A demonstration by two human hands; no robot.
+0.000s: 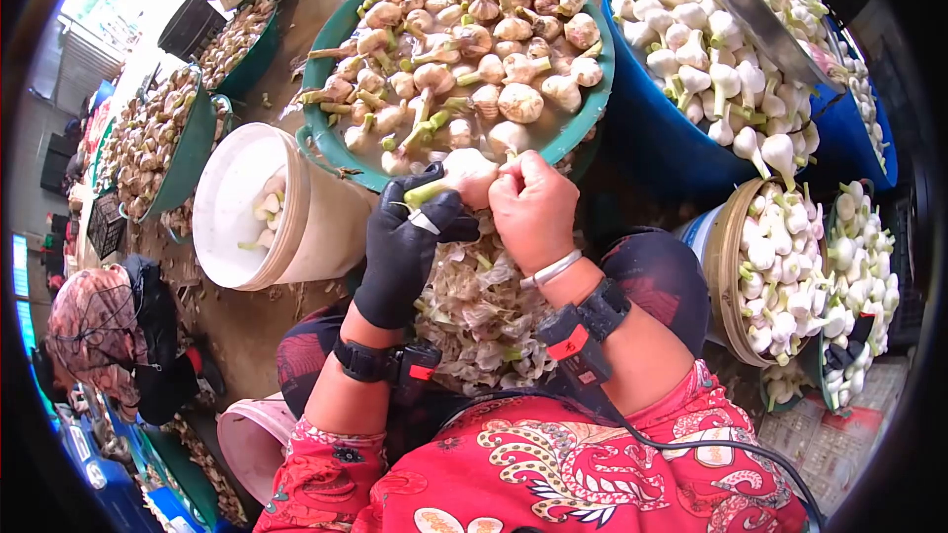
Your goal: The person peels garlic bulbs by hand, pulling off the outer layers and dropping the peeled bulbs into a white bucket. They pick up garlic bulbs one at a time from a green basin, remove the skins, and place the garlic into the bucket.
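Observation:
My left hand (413, 237), in a black glove with a pale band on one finger, grips a garlic bulb (468, 178) by its side, its green stem pointing left. Bare and wearing a metal bangle, my right hand (534, 209) is closed in a pinch at the bulb's right end. Both hands are at the near rim of a round green tub (324, 143), where many unpeeled garlic bulbs (520, 103) sit in murky water. Below my hands lies a heap of papery garlic skins (481, 311).
A white bucket (281, 138) with a few peeled pieces tilts at left. Blue tubs (642, 104) and a bucket of white garlic (780, 257) stand at right. More garlic tubs (197, 138) and a person in a patterned head covering (94, 331) are farther left.

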